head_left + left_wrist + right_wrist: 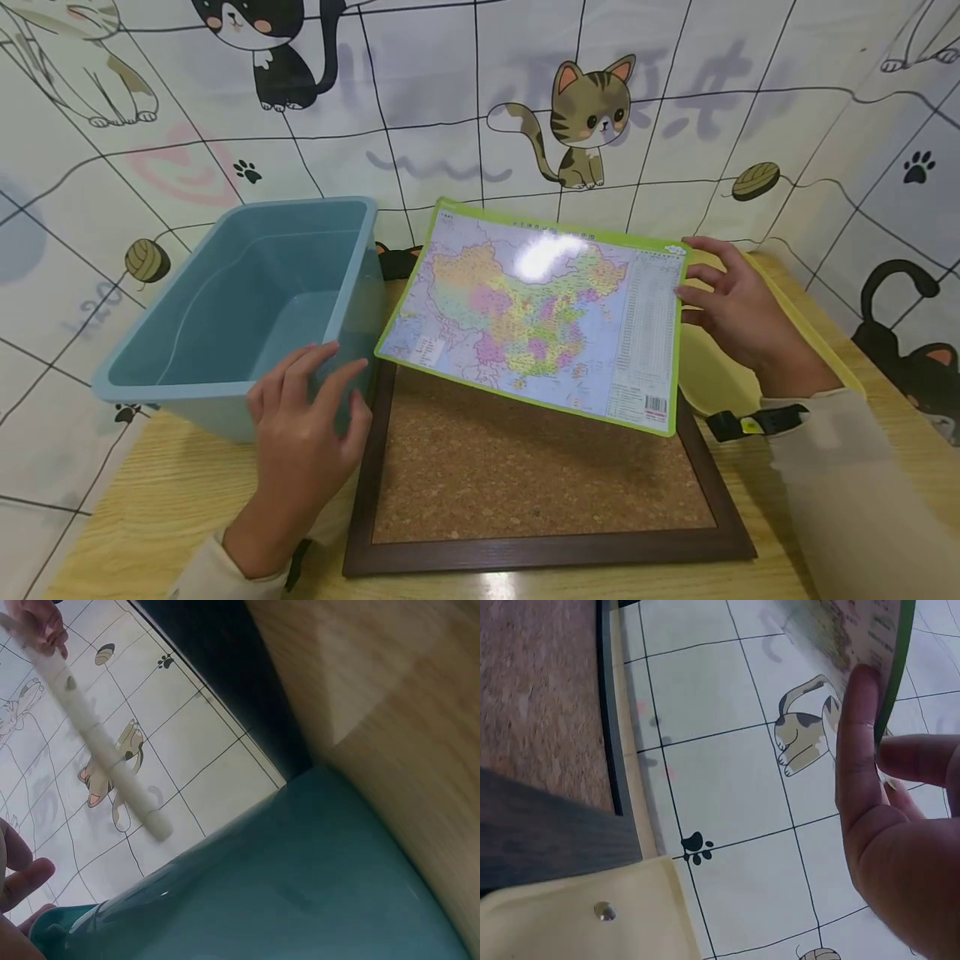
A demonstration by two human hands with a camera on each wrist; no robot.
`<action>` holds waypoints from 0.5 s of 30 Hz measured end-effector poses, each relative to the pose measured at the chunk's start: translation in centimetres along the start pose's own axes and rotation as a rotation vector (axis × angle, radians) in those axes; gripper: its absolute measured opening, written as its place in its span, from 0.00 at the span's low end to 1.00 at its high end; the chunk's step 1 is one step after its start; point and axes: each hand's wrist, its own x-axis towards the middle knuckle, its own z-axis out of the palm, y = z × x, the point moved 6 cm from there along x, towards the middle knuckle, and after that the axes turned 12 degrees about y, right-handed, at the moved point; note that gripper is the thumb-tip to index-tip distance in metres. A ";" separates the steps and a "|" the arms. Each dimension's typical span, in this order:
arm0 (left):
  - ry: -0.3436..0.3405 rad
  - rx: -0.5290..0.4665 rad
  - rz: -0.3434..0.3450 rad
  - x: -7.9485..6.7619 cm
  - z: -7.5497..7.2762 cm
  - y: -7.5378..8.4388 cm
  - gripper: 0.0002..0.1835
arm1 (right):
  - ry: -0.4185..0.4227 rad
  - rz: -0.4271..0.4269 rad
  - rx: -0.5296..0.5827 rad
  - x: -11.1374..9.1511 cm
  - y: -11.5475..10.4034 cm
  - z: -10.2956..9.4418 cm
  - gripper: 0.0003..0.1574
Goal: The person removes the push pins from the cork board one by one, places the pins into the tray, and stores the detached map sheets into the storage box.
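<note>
My right hand (731,308) pinches the right edge of a thin map sheet (525,317) with a green border, thumb on the front face and fingers around the edge. Tilted, the map hangs above a framed cork board (540,487), covering its far part. In the right wrist view the map (889,667) stands almost edge-on between thumb and fingers. My left hand (307,425) is raised beside the near right corner of a blue plastic bin (225,392), fingers loosely bent and holding nothing. From the head view I cannot tell whether it touches the rim.
A yellow tray (843,367) lies to the right, partly under my right forearm; a small shiny round piece (605,911) shows in it. A wall sheet (435,158) with cartoon cats and grid lines rises behind the wooden table (195,492).
</note>
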 end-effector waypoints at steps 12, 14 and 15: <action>-0.012 0.005 0.002 0.0 -0.1 -0.1 0.14 | 0.058 -0.004 0.286 -0.7 -1.6 1.3 0.39; -0.012 0.002 0.005 -0.1 -0.1 -0.1 0.14 | 0.070 -0.006 0.298 -0.8 -1.8 1.4 0.39; -0.011 0.001 0.007 -0.1 -0.1 -0.1 0.14 | 0.074 -0.008 0.305 -0.9 -1.9 1.4 0.39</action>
